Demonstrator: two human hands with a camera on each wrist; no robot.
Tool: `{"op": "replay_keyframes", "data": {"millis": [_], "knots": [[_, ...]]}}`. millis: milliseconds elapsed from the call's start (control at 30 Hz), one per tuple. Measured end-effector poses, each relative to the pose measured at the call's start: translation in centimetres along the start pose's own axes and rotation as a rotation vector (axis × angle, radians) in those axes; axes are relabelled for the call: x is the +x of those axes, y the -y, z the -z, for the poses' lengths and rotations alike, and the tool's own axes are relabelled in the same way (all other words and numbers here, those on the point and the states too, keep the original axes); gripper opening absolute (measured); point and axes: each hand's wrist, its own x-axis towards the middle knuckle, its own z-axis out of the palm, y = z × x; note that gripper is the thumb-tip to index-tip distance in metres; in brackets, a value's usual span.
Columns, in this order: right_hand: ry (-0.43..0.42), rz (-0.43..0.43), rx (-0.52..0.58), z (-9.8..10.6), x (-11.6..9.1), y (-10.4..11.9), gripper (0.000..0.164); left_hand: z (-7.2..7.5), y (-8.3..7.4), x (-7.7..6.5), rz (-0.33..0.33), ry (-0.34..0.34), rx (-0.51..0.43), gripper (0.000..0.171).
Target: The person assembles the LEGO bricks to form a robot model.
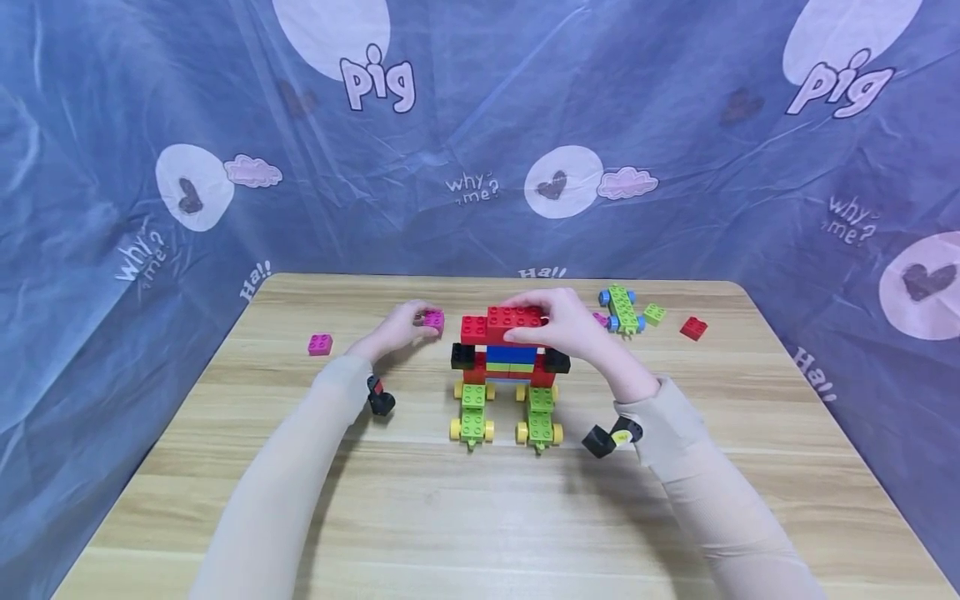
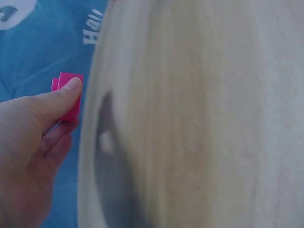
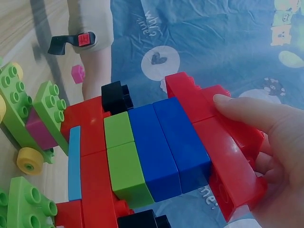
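Observation:
In the head view a toy brick figure stands mid-table, with red bricks [image 1: 474,327] on top, blue bricks [image 3: 156,147] and green bricks [image 3: 124,161] below, black bricks [image 1: 462,356] at its sides and two green wheeled bases [image 1: 472,425] with yellow wheels. My right hand [image 1: 564,323] grips the top red brick [image 3: 242,128], thumb on its near side. To the figure's left, my left hand [image 1: 401,327] pinches a pink brick [image 2: 70,97] between thumb and fingers, held up in the left wrist view.
Another pink brick [image 1: 320,344] lies at the table's left. Back right are a green wheeled base [image 1: 623,308] with blue wheels, a small green brick [image 1: 654,314], a red brick [image 1: 693,328] and a partly hidden pink brick [image 1: 601,319]. A printed blue cloth [image 1: 480,225] hangs behind the table.

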Motion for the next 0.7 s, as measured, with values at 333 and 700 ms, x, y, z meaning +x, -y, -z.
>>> {"op": "replay_keyframes", "data": {"millis": [333,700], "knots": [[-0.006,0.008,-0.004,0.0,0.0,-0.2,0.044,1.6,-3.6,-1.3,-0.021,-0.103,-0.069,0.05],[-0.013,0.001,0.014,-0.1,0.0,-0.1,0.043,3.4,-7.8,-3.4,-0.18,-0.199,-0.007,0.044]]}}
